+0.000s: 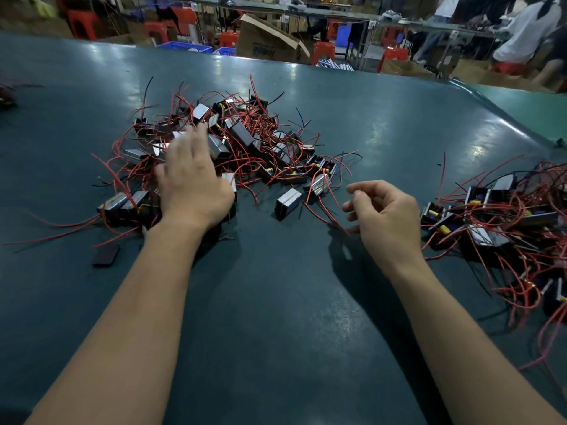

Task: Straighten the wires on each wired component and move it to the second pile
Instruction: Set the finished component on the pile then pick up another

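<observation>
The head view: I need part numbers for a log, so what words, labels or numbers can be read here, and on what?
None can be read.
Cardboard box behind the table: blue print on its side, too blurred to read.
Wired components in the pile under the left hand: no readable marking shows.
Second pile, beside the right hand: the same.

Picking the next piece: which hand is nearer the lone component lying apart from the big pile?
Right. The right hand hovers just right of the lone component; the left hand is farther left, over the big pile.
</observation>
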